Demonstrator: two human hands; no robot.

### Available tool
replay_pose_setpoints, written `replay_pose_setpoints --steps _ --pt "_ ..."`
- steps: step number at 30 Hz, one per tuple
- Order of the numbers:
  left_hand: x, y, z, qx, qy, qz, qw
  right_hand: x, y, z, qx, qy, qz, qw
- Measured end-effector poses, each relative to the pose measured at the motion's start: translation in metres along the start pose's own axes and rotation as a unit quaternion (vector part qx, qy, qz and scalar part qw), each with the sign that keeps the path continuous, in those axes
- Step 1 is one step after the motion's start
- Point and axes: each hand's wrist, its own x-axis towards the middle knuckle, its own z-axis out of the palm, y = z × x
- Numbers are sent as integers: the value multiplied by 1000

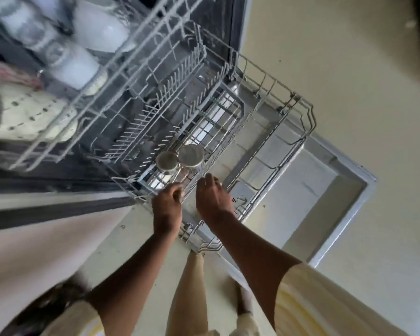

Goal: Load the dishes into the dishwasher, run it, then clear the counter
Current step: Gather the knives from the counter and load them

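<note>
The dishwasher's lower rack [298, 132] is pulled out over the open door [325, 190]. Two steel cups [180, 158] stand upside down, side by side, near the rack's near corner. My left hand [169, 204] is at that corner with its fingers curled round the rack's rim wire. My right hand [212, 197] hovers just right of it over the rack, fingers bent downward; what they touch is hidden. The upper rack [131, 69] is also out and carries white dishes [83, 66], blurred.
A patterned plate [32, 115] sits at the left under the upper rack. The door's steel inner face fills the right side. Pale floor [349, 57] lies beyond it. My legs and feet are below, close to the door's edge.
</note>
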Motion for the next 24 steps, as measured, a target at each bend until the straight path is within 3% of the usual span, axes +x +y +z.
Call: replay_pose_setpoints --steps 2,7,11,17,24 --pt "-32 -6 -20 -16 24 -32 999 -29 -21 -11 -35 37 -57 997" --pt "-108 -28 -85 -68 108 -105 986 -103 -87 -40 -161 -25 -177 971" --pt "-171 -45 -159 -118 195 -183 956 -162 -147 -65 -185 -23 -291 938" --pt "-257 -72 -280 -193 278 -267 902 -232 -255 -119 -182 -22 -462 868" --pt "-314 -123 -431 -160 359 -292 872 -276 -408 -160 -155 38 -610 776"
